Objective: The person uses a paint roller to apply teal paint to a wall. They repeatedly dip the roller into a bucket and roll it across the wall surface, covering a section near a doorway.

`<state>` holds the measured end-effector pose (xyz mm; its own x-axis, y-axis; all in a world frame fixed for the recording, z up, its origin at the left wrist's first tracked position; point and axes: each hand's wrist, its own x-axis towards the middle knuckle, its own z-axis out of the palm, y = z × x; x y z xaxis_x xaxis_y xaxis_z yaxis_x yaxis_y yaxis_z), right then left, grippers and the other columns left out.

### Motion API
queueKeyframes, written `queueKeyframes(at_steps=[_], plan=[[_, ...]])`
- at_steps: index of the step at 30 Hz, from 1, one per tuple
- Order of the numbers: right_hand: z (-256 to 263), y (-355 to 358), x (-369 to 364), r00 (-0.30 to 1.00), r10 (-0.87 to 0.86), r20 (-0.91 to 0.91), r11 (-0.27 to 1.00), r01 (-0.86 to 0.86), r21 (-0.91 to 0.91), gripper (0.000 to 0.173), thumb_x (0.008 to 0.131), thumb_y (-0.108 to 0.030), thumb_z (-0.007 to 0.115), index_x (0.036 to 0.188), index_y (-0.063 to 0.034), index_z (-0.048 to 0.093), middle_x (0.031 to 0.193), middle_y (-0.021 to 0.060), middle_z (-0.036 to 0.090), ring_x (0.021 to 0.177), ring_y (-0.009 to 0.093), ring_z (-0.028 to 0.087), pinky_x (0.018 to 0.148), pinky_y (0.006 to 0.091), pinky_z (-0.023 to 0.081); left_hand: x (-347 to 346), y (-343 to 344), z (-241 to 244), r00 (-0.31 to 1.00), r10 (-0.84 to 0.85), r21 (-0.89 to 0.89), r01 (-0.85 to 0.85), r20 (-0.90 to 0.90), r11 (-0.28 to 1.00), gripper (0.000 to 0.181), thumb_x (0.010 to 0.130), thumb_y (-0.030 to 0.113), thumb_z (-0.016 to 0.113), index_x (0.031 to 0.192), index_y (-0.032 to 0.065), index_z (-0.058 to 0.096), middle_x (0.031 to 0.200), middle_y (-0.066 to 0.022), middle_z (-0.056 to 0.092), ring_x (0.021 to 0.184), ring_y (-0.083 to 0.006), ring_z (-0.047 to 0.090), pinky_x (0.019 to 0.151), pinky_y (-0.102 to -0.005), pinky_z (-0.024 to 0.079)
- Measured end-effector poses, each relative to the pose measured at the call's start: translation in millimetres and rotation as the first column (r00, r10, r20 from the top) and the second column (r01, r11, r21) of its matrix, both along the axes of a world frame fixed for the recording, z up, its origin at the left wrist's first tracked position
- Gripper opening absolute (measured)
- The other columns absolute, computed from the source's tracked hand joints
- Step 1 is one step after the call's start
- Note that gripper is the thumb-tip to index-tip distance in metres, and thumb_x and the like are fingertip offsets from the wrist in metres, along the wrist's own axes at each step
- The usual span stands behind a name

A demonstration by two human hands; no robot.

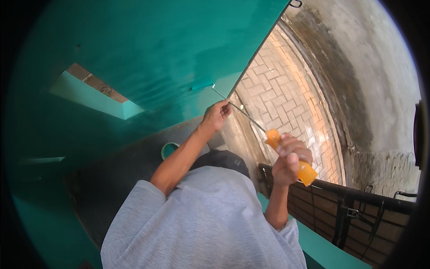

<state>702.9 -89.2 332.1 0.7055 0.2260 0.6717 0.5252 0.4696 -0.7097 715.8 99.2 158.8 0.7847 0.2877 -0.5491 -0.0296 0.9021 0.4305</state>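
My right hand [291,158] is wrapped around the orange handle [307,173] of a paint roller. From that handle a thin metal rod [250,118] runs up and left, and the fingertips of my left hand [216,116] pinch it near the wall's edge. The roller's teal-coated sleeve [202,86] lies against a teal wall [161,43]. Darker paint covers much of the wall; a lighter patch [210,101] shows just below the sleeve. Partly hidden behind my left forearm, a round container [169,150] holds teal paint.
A recessed opening [97,97] cuts through the wall on the left. Dark floor [124,168] lies below it. Beyond the wall's edge runs a block-paved lane [278,84] beside a grey concrete wall [369,67]. A black metal gate [342,198] stands at lower right, near a teal ledge [332,248].
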Motion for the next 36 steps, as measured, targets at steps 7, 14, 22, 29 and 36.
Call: queueKeyframes(at_steps=[7,14,22,29,36], plan=[[-18.0,5.1,-4.1,0.998,-0.034,-0.048,0.993,0.029,-0.113,0.007,0.075,-0.008,0.052,0.073,-0.0045,0.046,0.062,0.0089,0.051,0.060,0.021,0.052,0.076,0.0435,0.044,-11.1,0.1,-25.5,0.999,0.042,-0.083,-0.044,-0.029,0.996,0.011,0.079,0.012,0.060,0.087,0.0064,0.055,0.084,-0.0010,0.055,0.075,-0.0089,0.053,0.069,-0.0230,0.048],[4.3,18.6,-25.1,1.000,0.019,-0.014,0.995,-0.020,-0.094,0.014,0.075,-0.015,0.053,0.071,-0.0057,0.044,0.063,0.0082,0.048,0.060,0.019,0.048,0.072,0.0415,0.043,-36.1,12.6,3.4,0.995,0.087,-0.093,-0.082,0.053,0.992,0.009,0.080,0.012,0.059,0.086,0.0066,0.055,0.081,-0.0011,0.056,0.071,-0.0079,0.054,0.069,-0.0226,0.049],[57.8,3.1,-60.1,0.989,-0.036,0.145,0.998,0.029,0.055,0.022,0.079,-0.016,0.054,0.066,-0.0045,0.040,0.058,0.0066,0.049,0.051,0.016,0.048,0.060,0.0361,0.049,-47.1,6.6,64.9,0.986,0.022,-0.089,-0.008,0.163,0.996,0.006,0.081,0.010,0.059,0.084,0.0060,0.055,0.079,-0.0015,0.058,0.067,-0.0076,0.056,0.065,-0.0218,0.050],[38.4,14.5,-47.8,0.993,-0.055,0.107,0.998,0.053,0.026,0.024,0.079,-0.019,0.056,0.067,-0.0055,0.040,0.059,0.0047,0.047,0.050,0.015,0.047,0.060,0.0356,0.048,-47.6,17.0,48.3,0.994,0.014,-0.048,-0.009,0.112,0.999,0.007,0.081,0.012,0.059,0.082,0.0055,0.056,0.075,-0.0004,0.057,0.067,-0.0075,0.056,0.065,-0.0213,0.050],[69.6,-0.6,-69.3,0.985,-0.113,0.128,0.979,0.089,0.184,0.025,0.081,-0.019,0.054,0.065,-0.0085,0.037,0.057,0.0022,0.043,0.053,0.012,0.048,0.059,0.0300,0.047,-55.8,8.1,83.9,0.975,-0.066,-0.024,0.072,0.211,0.997,0.008,0.081,0.013,0.059,0.082,0.0049,0.058,0.074,-0.0005,0.058,0.066,-0.0077,0.056,0.066,-0.0218,0.050]])
